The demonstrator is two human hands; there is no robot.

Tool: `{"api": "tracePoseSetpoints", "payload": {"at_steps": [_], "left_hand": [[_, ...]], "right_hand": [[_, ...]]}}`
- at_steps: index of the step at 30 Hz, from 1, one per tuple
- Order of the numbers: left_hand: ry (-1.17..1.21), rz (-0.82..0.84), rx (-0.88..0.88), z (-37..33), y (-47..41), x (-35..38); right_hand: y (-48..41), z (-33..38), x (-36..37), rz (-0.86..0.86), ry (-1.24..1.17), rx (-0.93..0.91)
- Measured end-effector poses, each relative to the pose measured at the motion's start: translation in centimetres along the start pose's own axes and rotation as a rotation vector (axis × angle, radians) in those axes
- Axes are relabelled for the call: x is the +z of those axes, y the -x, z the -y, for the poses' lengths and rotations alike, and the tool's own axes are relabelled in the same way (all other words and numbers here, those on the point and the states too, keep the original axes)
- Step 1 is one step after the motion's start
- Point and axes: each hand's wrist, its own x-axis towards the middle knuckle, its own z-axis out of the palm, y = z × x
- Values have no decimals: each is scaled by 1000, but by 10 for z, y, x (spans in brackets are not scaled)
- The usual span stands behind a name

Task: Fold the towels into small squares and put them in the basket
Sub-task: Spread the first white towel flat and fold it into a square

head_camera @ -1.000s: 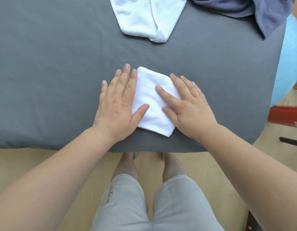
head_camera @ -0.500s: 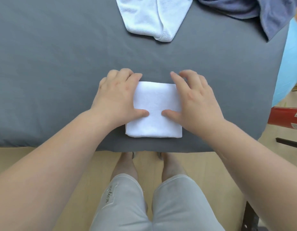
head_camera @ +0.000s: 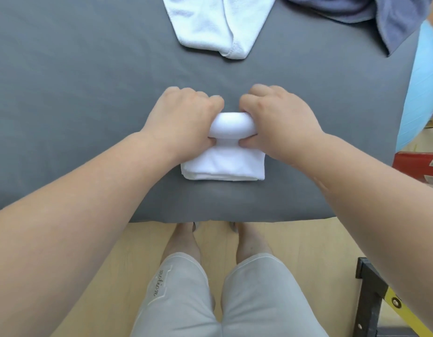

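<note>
Head view looks down on a big gray table (head_camera: 77, 93). At its far edge lie a dark blue towel (head_camera: 380, 15) and a loose white towel (head_camera: 210, 23). Near the front edge sits a small folded white towel (head_camera: 225, 164). The left hand (head_camera: 184, 122) and right hand (head_camera: 281, 120) both pinch its far edge, 1 on each side, curling it up off the table.

A light blue ball (head_camera: 419, 93) sits beside the grey-covered bench (head_camera: 65, 93) on its right, above a red box (head_camera: 417, 166). Pale wooden floor (head_camera: 303, 251) lies below.
</note>
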Motion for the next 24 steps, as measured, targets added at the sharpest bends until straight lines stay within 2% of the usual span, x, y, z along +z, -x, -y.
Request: {"api": "tracePoseSetpoints", "payload": {"at_steps": [3,7,10,12,14,16,18,24], "left_hand": [[-18,-188,-2,10,-2,-3],[-14,-329,8,14,0,4],[8,-398,76,12,12,23],[-7,-409,85,8,27,34],[-3,-347,61,3,43,39],[-1,-255,41,-2,57,43],[-10,-171,26,-8,69,50],[30,-78,3,-13,74,61]], "right_hand": [[4,-5,-1,-267,-89,27],[16,-8,6,-211,-96,-48],[27,-11,23,-317,-38,-105],[33,-6,36,-451,-16,-139],[40,2,49,-594,5,-162],[50,11,58,-667,15,-162],[61,17,67,-621,4,-138],[86,32,88,-180,70,-2]]}}
